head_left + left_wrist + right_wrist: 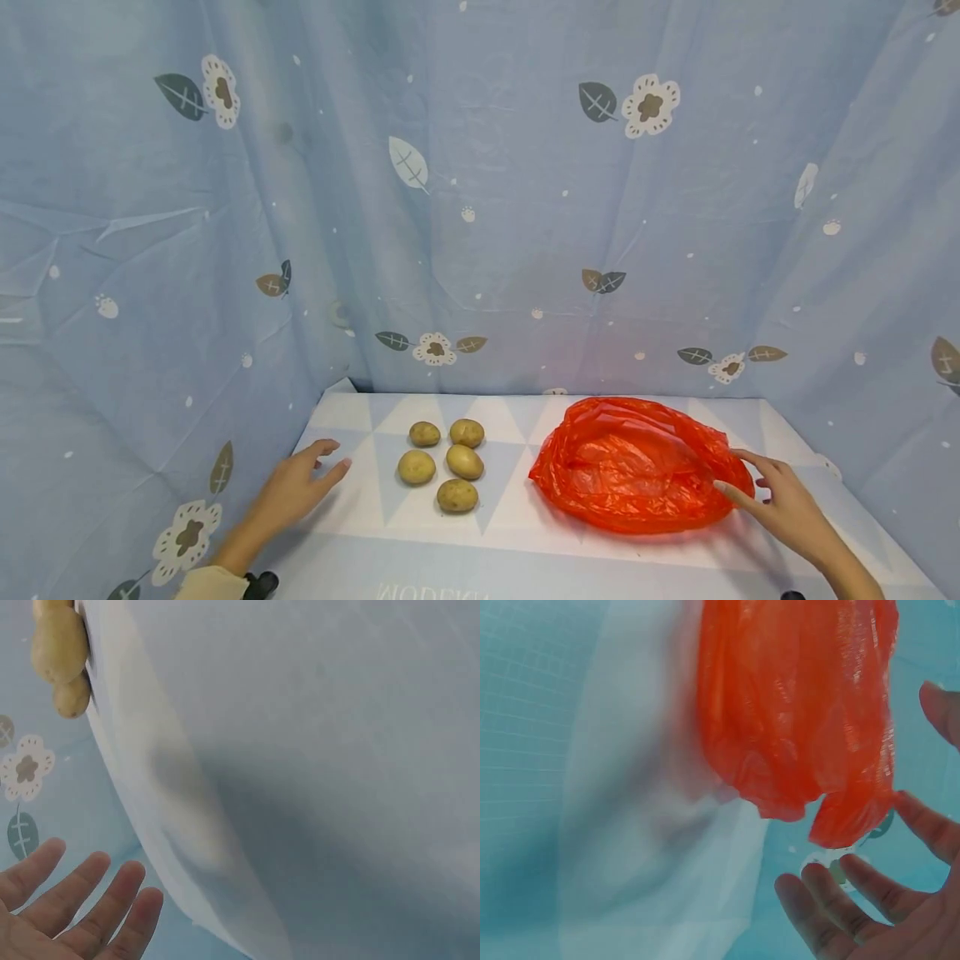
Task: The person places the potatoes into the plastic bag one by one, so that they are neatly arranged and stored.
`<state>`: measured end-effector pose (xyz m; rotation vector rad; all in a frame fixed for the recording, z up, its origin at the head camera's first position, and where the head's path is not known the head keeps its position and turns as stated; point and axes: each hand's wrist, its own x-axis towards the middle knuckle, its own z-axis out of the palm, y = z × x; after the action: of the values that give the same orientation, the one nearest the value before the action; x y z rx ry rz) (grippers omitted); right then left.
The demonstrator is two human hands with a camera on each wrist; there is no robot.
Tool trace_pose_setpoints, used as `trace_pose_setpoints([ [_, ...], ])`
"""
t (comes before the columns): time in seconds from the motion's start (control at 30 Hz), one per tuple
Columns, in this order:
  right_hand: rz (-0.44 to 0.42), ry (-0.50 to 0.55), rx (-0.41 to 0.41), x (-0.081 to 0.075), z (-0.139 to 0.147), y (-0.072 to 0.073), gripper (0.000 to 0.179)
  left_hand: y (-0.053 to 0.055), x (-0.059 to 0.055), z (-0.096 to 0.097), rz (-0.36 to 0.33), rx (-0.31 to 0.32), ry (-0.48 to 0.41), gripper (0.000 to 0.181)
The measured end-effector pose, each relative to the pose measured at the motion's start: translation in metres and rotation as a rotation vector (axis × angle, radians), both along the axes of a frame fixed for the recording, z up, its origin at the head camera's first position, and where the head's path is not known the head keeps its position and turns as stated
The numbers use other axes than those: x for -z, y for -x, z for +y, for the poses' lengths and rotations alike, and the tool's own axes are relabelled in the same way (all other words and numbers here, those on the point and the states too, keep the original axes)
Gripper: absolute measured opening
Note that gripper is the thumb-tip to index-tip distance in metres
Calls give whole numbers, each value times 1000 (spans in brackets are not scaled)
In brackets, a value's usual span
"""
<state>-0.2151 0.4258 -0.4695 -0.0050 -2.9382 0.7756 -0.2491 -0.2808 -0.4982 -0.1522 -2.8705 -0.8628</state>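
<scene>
"Where was the bag?"

"The red plastic bag (637,518) lay on the white-and-blue table (420,554), lower right of the head view, its mouth gaping."

"And your right hand?"

"My right hand (791,504) was at the bag's right edge, thumb and fingers spread. In the right wrist view, my index fingertip (909,806) seemed to touch the rim; my thumb stood apart from it."

"Your left?"

"My left hand (296,490) hovered at lower left, fingers spread, well apart from the bag. Five potatoes (464,462) sat between them, just left of bottom centre."

"Behind everything?"

"A blue curtain (510,208), patterned with flowers and leaves, filled the upper frame."
</scene>
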Motion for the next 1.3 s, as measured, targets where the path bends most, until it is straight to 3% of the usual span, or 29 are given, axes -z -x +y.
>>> trace_pose_setpoints([
  [0.13,-31,59,-38,8,4,-1,79,-1,3,8,6,-10,-23,60],
  [0.3,-49,107,-78,17,7,-1,74,-1,3,22,-44,-14,-89,53],
  [0.67,-159,179,-27,27,9,2,76,4,14,44,-5,11,-184,35],
  [0.8,-172,197,-18,28,10,4,78,4,16,54,18,79,-213,32],
  [1.07,-209,213,-1,27,9,6,80,3,21,72,-7,286,-248,37],
  [1.3,-228,222,3,27,9,7,81,3,23,87,4,382,-227,38],
])
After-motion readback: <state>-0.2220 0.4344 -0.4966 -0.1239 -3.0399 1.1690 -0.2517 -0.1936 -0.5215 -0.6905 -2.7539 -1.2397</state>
